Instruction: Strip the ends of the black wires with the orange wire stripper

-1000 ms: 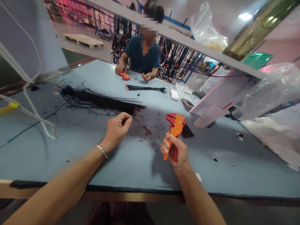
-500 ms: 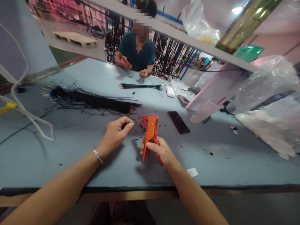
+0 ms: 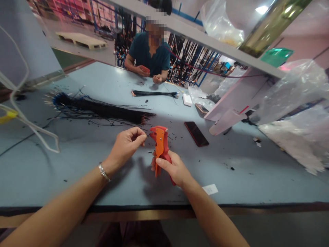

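Note:
My left hand (image 3: 128,144) is closed in a pinch above the table, on a thin dark wire whose end shows just past the fingertips. Close to its right, my right hand (image 3: 172,166) grips an orange and red wire stripper (image 3: 160,140) by the handles, its jaws upright and facing the wire end. Whether the jaws touch the wire is too small to tell. Behind my left hand lies a large bundle of black wires (image 3: 102,109), with blue and pale ends at the left. Small dark scraps are scattered around the tool.
Across the table (image 3: 102,192) a person (image 3: 150,55) sits holding a red tool. A smaller wire bundle (image 3: 154,93), a white box (image 3: 187,100) and a dark phone (image 3: 196,133) lie farther back. Plastic bags (image 3: 293,92) are at right, a white wire frame (image 3: 33,127) at left.
The wire stripper in my right hand has moved slightly left, so its jaws are at my left fingertips. My left hand has barely shifted. The person opposite has lowered the red tool.

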`<act>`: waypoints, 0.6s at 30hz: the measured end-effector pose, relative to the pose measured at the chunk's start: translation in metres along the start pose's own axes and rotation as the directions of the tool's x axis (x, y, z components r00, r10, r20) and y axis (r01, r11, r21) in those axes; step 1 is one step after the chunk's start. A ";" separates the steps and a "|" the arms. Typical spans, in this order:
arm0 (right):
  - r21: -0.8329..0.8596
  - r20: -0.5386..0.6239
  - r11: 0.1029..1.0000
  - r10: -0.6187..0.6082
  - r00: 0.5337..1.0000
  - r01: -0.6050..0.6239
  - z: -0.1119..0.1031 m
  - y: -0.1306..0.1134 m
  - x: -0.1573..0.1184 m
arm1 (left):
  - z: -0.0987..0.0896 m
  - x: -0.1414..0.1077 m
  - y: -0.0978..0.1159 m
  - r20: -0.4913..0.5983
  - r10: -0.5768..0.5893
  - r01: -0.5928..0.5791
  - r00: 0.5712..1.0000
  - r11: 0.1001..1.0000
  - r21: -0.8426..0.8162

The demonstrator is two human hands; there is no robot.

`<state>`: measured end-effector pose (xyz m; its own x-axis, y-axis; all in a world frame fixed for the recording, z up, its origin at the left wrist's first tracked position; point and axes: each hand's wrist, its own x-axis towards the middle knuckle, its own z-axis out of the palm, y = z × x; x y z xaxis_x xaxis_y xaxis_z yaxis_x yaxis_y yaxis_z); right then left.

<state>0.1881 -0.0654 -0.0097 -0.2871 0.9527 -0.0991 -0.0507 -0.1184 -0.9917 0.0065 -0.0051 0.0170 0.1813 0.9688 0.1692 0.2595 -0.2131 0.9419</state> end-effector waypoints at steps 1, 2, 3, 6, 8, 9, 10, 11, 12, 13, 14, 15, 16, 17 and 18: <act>-0.010 0.003 1.000 -0.007 1.000 0.007 0.001 -0.001 0.000 | 0.000 0.000 0.001 0.008 -0.004 0.004 1.000 1.000 -0.018; -0.014 0.005 1.000 -0.013 1.000 0.013 0.002 -0.001 0.000 | 0.000 -0.001 0.002 0.020 -0.006 0.006 1.000 0.999 -0.039; -0.013 0.005 1.000 -0.017 1.000 0.017 0.003 -0.001 0.000 | 0.000 -0.001 0.002 0.034 -0.006 0.008 0.999 0.998 -0.060; 0.031 -0.005 0.999 -0.017 1.000 0.018 0.004 0.000 0.001 | 0.002 -0.002 0.002 0.069 -0.008 0.014 0.998 0.996 -0.091; 0.065 -0.015 0.998 -0.017 1.000 0.018 0.003 0.002 0.002 | 0.003 -0.003 0.003 0.090 -0.021 0.027 0.996 0.997 -0.072; 0.074 -0.020 0.997 -0.020 1.000 0.022 0.002 0.002 0.002 | 0.004 -0.004 0.003 0.101 -0.035 0.040 0.994 0.998 -0.055; 0.077 -0.025 0.997 -0.024 0.999 0.026 0.002 0.003 0.003 | 0.005 -0.005 0.003 0.112 -0.052 0.056 0.992 0.998 -0.038; 0.075 -0.027 0.997 -0.025 0.999 0.027 0.002 0.004 0.003 | 0.006 -0.005 0.004 0.122 -0.071 0.074 0.990 0.997 -0.022; 0.071 -0.029 0.997 -0.024 0.999 0.026 0.001 0.004 0.004 | 0.006 -0.005 0.005 0.128 -0.088 0.090 0.988 0.996 -0.010; 0.064 -0.029 0.998 -0.022 0.999 0.024 0.001 0.004 0.004 | 0.007 -0.006 0.005 0.132 -0.101 0.102 0.986 0.995 -0.001; 0.055 -0.029 0.998 -0.020 0.999 0.022 0.001 0.003 0.004 | 0.007 -0.006 0.006 0.136 -0.109 0.109 0.985 0.994 0.003; 0.047 -0.029 0.999 -0.018 0.999 0.019 0.002 0.003 0.004 | 0.007 -0.006 0.006 0.139 -0.110 0.111 0.984 0.994 0.003; 0.039 -0.030 0.999 -0.016 0.999 0.017 0.002 0.002 0.004 | 0.008 -0.006 0.006 0.143 -0.108 0.109 0.984 0.994 -0.001; 0.030 -0.033 0.999 -0.014 0.999 0.015 0.003 0.001 0.004 | 0.008 -0.006 0.006 0.148 -0.103 0.105 0.984 0.994 -0.007; 0.020 -0.033 1.000 -0.013 0.999 0.014 0.004 0.000 0.004 | 0.008 -0.005 0.006 0.153 -0.097 0.101 0.983 0.995 -0.016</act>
<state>0.1829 -0.0629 -0.0101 -0.2543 0.9630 -0.0887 -0.0742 -0.1109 -0.9911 0.0147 -0.0126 0.0194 0.2982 0.9540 0.0308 0.2609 -0.1125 0.9588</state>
